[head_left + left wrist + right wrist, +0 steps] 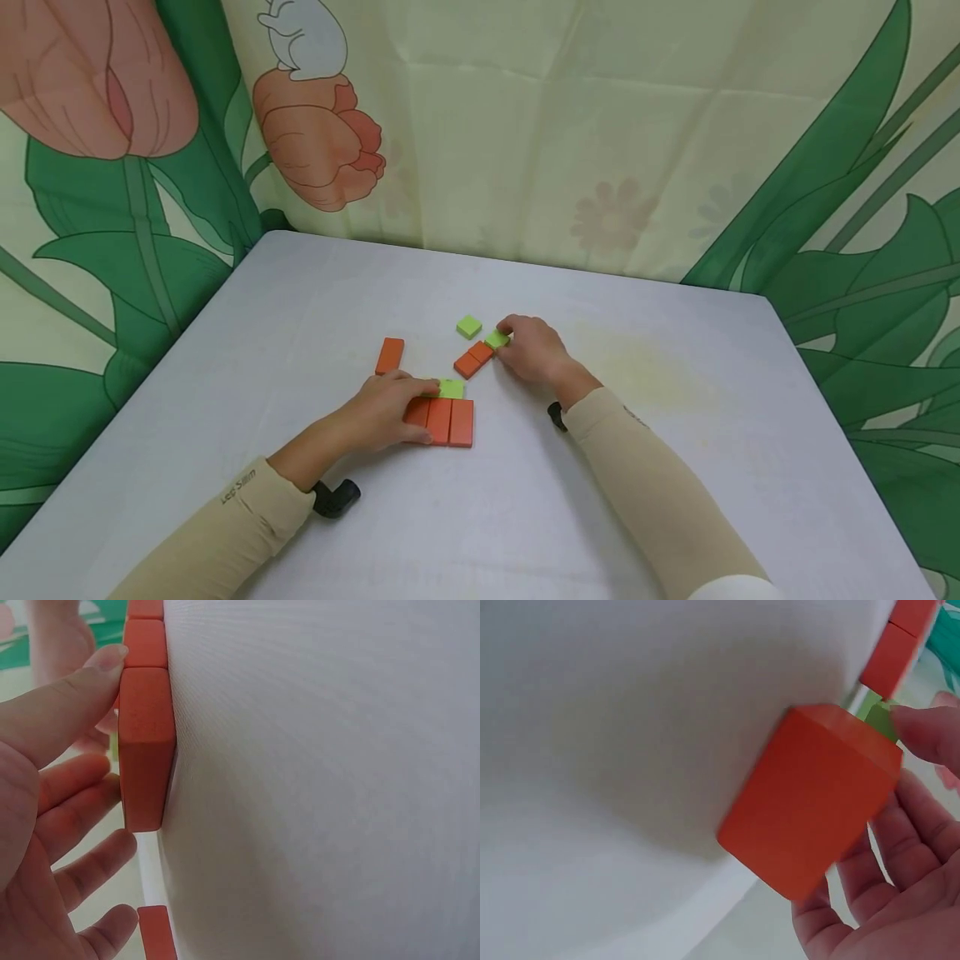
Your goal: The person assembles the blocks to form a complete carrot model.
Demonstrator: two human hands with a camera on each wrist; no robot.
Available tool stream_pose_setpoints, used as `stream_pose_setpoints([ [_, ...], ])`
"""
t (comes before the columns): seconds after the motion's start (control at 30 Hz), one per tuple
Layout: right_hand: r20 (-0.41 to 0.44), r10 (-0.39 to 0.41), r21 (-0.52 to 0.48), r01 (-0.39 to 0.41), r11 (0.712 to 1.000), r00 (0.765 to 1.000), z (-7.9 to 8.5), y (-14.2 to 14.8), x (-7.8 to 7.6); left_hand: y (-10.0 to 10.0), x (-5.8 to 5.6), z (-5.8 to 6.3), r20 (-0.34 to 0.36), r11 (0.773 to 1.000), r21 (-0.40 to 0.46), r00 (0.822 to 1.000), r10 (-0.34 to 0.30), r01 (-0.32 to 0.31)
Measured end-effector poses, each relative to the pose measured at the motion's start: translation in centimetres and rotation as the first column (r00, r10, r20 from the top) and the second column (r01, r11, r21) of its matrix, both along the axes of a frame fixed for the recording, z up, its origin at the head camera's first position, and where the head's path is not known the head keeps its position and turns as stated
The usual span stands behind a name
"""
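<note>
In the head view my left hand [384, 408] rests at the left end of a row of orange blocks [462, 423] and a green block [451, 389] behind it. Its thumb touches the orange block [146, 645] in the left wrist view, with the other fingers spread loosely beside the row. My right hand [534, 350] pinches another green block [496, 339] at the far end of two orange blocks [472, 359] laid end to end. From the right wrist, the thumb lies on that green block [883, 722], partly hidden behind a large-looking orange block [810, 802].
A separate green block [468, 327] lies behind the right hand's blocks. One upright-looking orange block [390, 356] is just beyond the left hand. All sit on a white-covered table [300, 292], with a printed curtain [525, 125] behind it.
</note>
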State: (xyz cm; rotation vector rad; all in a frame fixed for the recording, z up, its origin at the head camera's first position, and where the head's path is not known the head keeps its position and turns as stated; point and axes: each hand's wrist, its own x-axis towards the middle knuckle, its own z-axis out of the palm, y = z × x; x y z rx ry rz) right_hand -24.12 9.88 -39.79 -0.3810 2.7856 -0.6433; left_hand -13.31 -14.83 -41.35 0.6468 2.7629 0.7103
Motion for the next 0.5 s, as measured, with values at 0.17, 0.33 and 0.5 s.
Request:
stream_pose_setpoints([
  [0.17,-0.035,0.019,-0.026,-0.020,0.999,0.999,0.7,0.3,0.7,0.1,0.0,0.0,0.000,1.000,-0.012,1.000,0.004,-0.004],
  [0.33,-0.067,0.096,0.048,-0.093,0.995,0.993,1.1,0.6,1.7,0.2,0.0,0.0,0.002,1.000,-0.017,1.000,0.005,-0.005],
  [0.5,-0.083,0.180,0.120,-0.170,0.978,0.980,0.9,0.6,2.5,0.2,0.1,0.1,-0.001,1.000,-0.015,1.000,0.004,-0.004],
])
